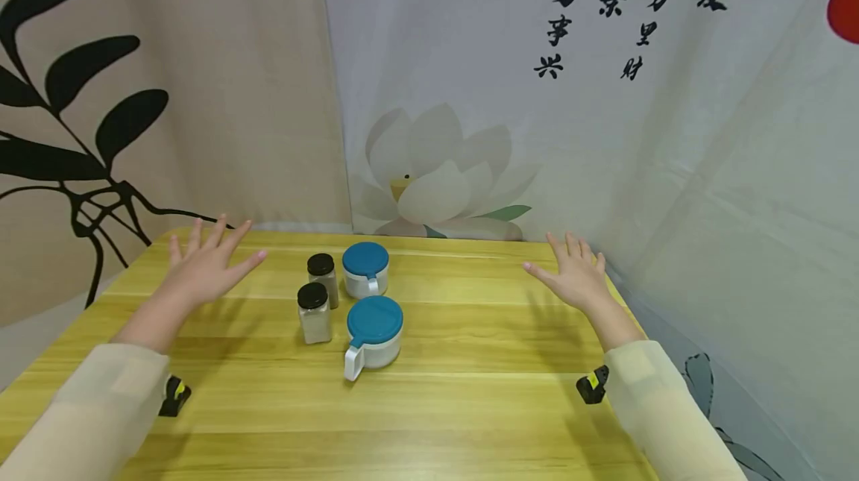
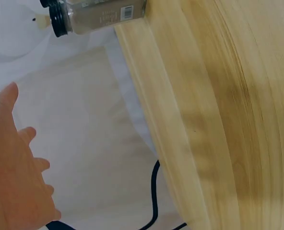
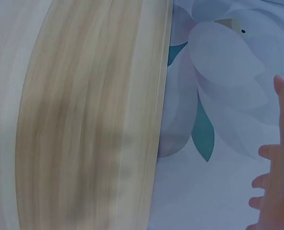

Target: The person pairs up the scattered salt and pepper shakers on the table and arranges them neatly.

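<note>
My left hand is held above the left side of the table with its fingers spread, holding nothing. On the right, my right hand hovers over the table with fingers apart, also holding nothing. Between them, nearer the left hand, stand two small jars with black lids: a front jar with pale contents and a rear jar partly hidden behind it. Beside these are two white pots with blue lids, a front pot whose handle points toward me and a rear pot. Neither hand touches any of them.
The wooden table has its far edge close to a hanging cloth printed with a lotus and characters. A beige cloth with dark leaves hangs at the left. Black wrist devices sit at the sleeves.
</note>
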The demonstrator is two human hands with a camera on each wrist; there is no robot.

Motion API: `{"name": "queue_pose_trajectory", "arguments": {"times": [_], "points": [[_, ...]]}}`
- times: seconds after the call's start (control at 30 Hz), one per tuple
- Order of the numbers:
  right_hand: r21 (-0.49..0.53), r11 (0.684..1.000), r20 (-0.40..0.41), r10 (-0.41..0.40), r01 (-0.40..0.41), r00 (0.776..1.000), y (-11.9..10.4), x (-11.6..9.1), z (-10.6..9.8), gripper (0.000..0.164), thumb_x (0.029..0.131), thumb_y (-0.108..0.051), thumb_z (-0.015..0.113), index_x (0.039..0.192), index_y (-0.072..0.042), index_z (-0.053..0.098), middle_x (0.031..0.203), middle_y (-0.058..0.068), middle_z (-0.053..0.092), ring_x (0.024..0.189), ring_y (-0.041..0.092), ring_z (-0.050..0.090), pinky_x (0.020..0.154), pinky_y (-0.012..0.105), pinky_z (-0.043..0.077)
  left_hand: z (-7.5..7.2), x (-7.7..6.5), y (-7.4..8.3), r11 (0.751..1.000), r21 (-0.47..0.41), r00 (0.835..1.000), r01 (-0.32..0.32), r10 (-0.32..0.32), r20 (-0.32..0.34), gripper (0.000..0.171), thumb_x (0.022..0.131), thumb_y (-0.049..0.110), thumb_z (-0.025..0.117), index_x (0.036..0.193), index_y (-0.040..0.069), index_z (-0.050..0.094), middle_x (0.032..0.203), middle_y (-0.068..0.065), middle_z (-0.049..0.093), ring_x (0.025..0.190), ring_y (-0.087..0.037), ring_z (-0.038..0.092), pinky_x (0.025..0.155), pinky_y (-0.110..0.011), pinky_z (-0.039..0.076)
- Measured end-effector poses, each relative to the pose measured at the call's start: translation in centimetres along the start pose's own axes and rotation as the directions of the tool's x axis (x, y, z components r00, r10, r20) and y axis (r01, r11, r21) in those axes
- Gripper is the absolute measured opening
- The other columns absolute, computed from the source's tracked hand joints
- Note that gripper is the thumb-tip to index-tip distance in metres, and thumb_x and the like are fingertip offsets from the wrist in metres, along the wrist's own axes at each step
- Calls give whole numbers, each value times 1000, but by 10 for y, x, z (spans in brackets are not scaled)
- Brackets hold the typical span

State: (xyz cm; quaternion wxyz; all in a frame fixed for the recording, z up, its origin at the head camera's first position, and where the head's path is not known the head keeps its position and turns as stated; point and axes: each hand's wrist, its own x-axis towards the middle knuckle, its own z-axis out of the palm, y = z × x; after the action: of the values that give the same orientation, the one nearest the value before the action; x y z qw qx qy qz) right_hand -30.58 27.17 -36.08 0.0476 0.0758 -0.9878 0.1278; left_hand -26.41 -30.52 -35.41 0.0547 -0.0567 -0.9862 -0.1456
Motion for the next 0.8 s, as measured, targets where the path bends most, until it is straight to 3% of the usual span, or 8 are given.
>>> {"name": "queue_pose_trajectory", "arguments": {"times": [0.8], "points": [[41,998,-98,-47,51,994,-16,-18,2,96,86,-73,44,154,-12,16,155,26,7,138,50,3,99,73,-2,4,-17,13,997,-51,994,-54,49,-98,78,97,59,36,155,16,8,155,-25,-8,134,-42,-28,94,-59,-28]]}}
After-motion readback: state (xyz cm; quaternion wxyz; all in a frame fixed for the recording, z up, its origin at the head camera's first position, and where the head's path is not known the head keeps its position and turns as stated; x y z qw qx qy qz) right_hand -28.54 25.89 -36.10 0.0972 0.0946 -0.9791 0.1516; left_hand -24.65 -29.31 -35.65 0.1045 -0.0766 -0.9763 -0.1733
